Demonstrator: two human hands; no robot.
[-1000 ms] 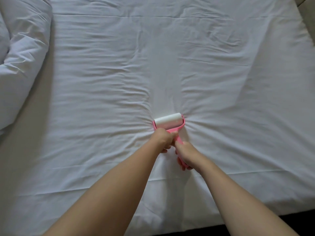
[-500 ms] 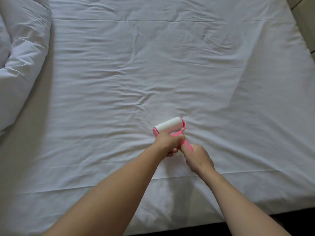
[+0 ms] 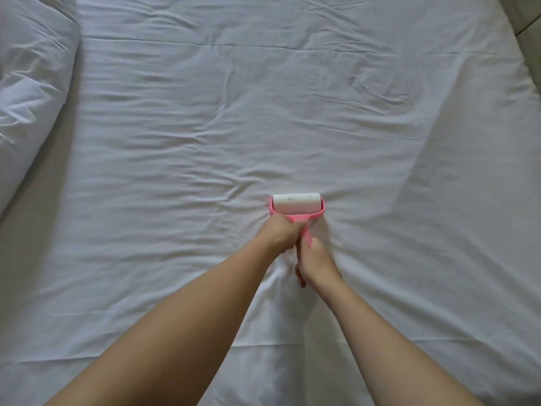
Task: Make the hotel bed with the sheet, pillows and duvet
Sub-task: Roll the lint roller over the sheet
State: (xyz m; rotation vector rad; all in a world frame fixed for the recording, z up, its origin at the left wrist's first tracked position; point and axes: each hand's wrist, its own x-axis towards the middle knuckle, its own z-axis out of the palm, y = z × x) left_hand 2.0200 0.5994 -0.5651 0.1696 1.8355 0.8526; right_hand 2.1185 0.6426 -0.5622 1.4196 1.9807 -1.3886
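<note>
Head view, looking down the bed. White sheet (image 3: 380, 142) is spread flat over the mattress and fills most of the frame. It is creased throughout, with one straight fold line running across near the top and another near the bottom.

Pink lint roller (image 3: 296, 204) stands near the middle of the sheet, its white drum lying crosswise and touching the cloth. Fine creases fan out from the drum on both sides.

Left hand (image 3: 282, 234): fingers curled tight round the handle, just below the pink yoke. Right hand (image 3: 317, 263): closed round the lower end of the same handle, just beside the left hand. Both forearms reach in from the bottom edge.

Duvet (image 3: 29, 83), or possibly a pillow since the shape is cut off by the frame, lies bunched along the left edge on the sheet, well apart from the roller.

Beige surface (image 3: 527, 27) shows at the top right corner, beyond the sheet.
</note>
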